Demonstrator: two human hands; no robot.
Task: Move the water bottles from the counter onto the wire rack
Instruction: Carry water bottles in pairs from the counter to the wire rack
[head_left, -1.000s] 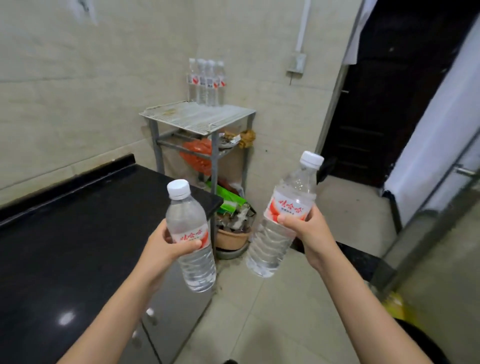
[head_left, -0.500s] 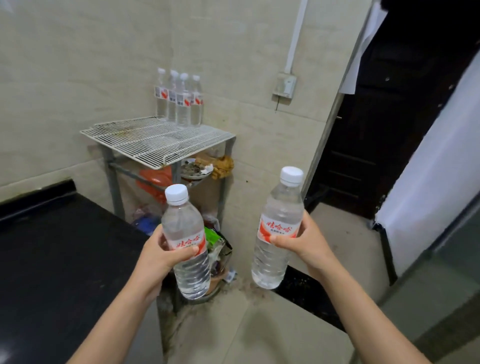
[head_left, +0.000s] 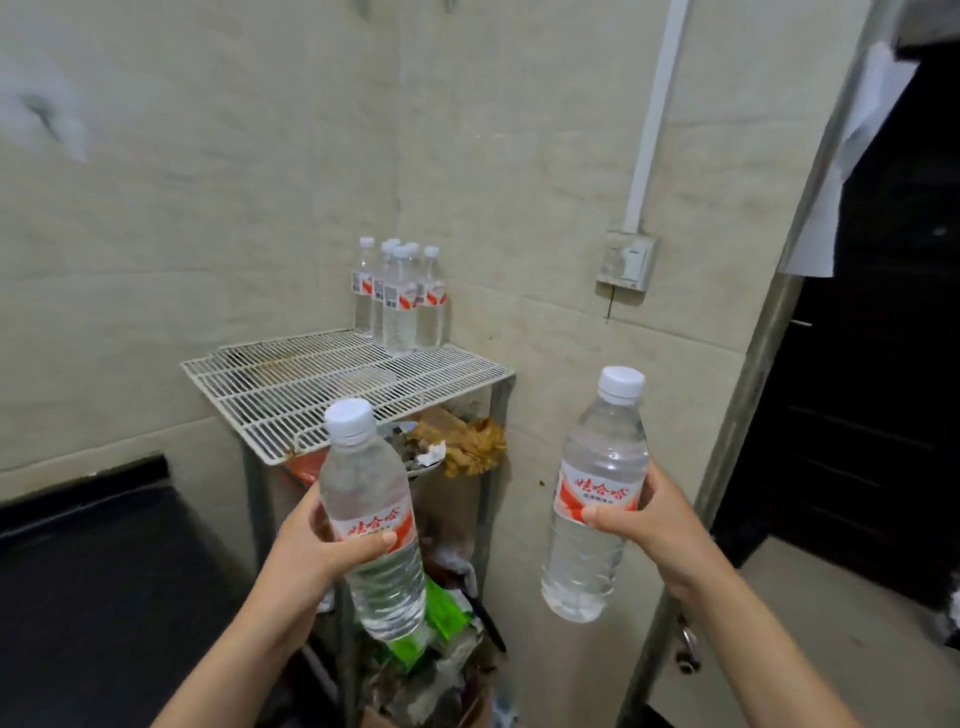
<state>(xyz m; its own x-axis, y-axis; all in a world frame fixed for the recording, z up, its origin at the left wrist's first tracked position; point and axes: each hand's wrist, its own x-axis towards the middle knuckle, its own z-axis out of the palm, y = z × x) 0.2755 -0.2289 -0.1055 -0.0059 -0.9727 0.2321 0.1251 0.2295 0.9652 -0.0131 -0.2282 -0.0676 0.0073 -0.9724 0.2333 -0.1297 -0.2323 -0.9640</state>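
Observation:
My left hand (head_left: 311, 545) grips a clear water bottle (head_left: 369, 499) with a white cap and red label, held upright in front of the near edge of the white wire rack (head_left: 291, 395). My right hand (head_left: 649, 525) holds a second, matching water bottle (head_left: 597, 483), tilted slightly, to the right of the rack and apart from it. Several more water bottles (head_left: 397, 296) stand clustered at the rack's far corner against the wall. The rest of the rack's top is bare.
The black counter (head_left: 93, 582) lies at lower left, next to the rack. Under the rack's top sit a dish with rags (head_left: 457, 441), an orange bag and green packaging (head_left: 441, 618). A wall switch (head_left: 626, 260) and a dark doorway (head_left: 872, 364) are on the right.
The view has closed in on the rack, which now sits directly ahead and larger. Both hands still hold their bottles, now raised near the rack's front edge.

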